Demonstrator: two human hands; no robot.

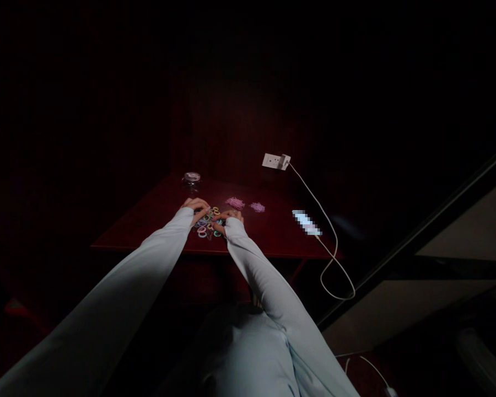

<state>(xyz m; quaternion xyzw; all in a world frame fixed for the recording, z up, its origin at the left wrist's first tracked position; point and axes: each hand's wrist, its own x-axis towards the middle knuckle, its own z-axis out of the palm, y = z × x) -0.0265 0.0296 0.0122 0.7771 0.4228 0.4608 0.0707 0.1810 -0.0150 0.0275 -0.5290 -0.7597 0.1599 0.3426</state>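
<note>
Head view, two hands (195,205) (230,215), three band piles (207,225) (235,203) (257,207)

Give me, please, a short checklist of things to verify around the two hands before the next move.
1. Hands in place: left hand and right hand are both at the coloured rings: ok.
2. Grip: whether either hand has pinched a ring is too small and dark to see: cannot tell.
3. Side piles: pink pile and purple pile lie apart from each other: ok.
4. Jar stands upright on the table, beyond the left hand: ok.
5. White cable runs to the right of the right hand, clear of both hands: ok.
6. Lighting: the scene is very dim: not ok.
</note>
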